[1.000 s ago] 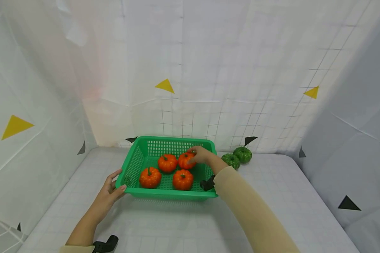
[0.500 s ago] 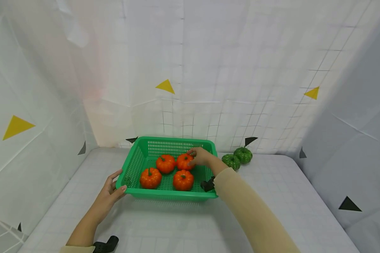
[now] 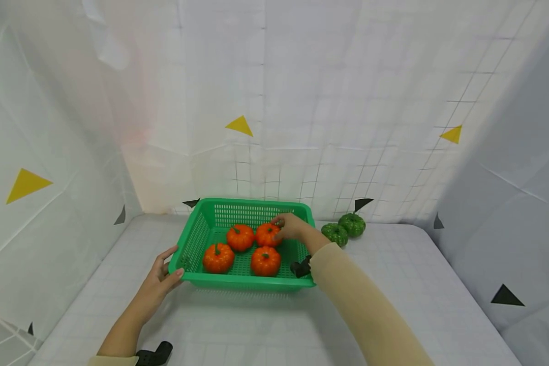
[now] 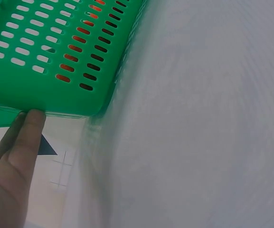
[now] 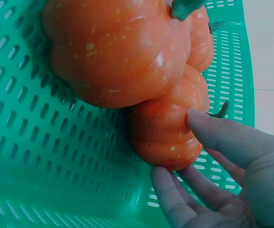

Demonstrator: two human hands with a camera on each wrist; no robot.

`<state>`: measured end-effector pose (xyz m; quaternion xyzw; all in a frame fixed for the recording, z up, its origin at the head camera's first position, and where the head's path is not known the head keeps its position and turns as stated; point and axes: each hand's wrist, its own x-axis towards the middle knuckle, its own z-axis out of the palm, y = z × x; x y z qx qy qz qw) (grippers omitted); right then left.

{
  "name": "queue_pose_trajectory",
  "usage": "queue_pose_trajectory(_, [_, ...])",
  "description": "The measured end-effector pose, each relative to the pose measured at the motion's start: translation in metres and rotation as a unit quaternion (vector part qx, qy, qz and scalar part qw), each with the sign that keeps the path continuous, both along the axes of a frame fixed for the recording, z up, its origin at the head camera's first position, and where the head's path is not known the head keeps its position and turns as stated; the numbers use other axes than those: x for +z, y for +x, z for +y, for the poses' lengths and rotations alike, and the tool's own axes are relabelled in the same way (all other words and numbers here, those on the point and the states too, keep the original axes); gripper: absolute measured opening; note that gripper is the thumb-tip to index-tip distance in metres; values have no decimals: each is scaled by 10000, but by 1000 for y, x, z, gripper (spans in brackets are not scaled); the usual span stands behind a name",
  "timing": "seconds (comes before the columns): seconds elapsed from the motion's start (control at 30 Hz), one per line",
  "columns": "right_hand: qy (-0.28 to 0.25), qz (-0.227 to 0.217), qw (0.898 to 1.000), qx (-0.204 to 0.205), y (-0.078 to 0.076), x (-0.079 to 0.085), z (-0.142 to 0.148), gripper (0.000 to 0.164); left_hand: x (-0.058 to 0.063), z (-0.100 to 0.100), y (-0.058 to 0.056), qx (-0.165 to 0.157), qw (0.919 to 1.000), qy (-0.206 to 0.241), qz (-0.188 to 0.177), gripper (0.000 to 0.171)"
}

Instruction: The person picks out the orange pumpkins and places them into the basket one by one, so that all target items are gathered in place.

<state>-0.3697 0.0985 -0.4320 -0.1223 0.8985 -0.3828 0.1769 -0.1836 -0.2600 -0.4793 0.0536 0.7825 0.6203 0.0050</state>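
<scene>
A green plastic basket (image 3: 249, 280) with slotted walls stands on the table, holding several small orange pumpkins. My left hand (image 3: 154, 284) holds its near left corner, the thumb at the front rim and the fingers along the left side. In the left wrist view, fingertips (image 4: 33, 116) touch the basket wall (image 4: 56, 95) from outside. My right hand (image 3: 293, 227) reaches over the right rim and holds the back right pumpkin (image 3: 266, 235) between thumb and fingers. The right wrist view shows this pumpkin (image 5: 167, 126) low in the basket, touching a larger-looking pumpkin (image 5: 118, 52).
Two green pumpkins, one nearer (image 3: 334, 234) and one behind it (image 3: 353, 224), sit together on the white table (image 3: 384, 264), right of the basket. A white sheet (image 3: 347, 101) with grid lines rises behind the table, and pale side walls flank it.
The right hand has shifted the back right pumpkin slightly left, and the back left pumpkin beside it has moved a little left too. The left hand stays at the basket corner.
</scene>
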Motion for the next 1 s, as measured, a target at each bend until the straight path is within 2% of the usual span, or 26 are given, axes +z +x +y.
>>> queue_pose_trajectory(0.2, [119,164,9998,-15,-1,6,3,50,-2,1,0,32,10000,-26,19,70])
queue_pose_trajectory(0.43, [4,320,9994,153,7,25,15,54,-5,0,0,-4,10000,40,-16,69])
queue_pose_trajectory(0.67, [16,343,9988,361,20,48,28,51,-4,-1,0,-75,10000,24,41,69])
queue_pose_trajectory(1.0, [221,578,9970,459,41,70,46,51,-3,-2,-1,-56,10000,36,18,71])
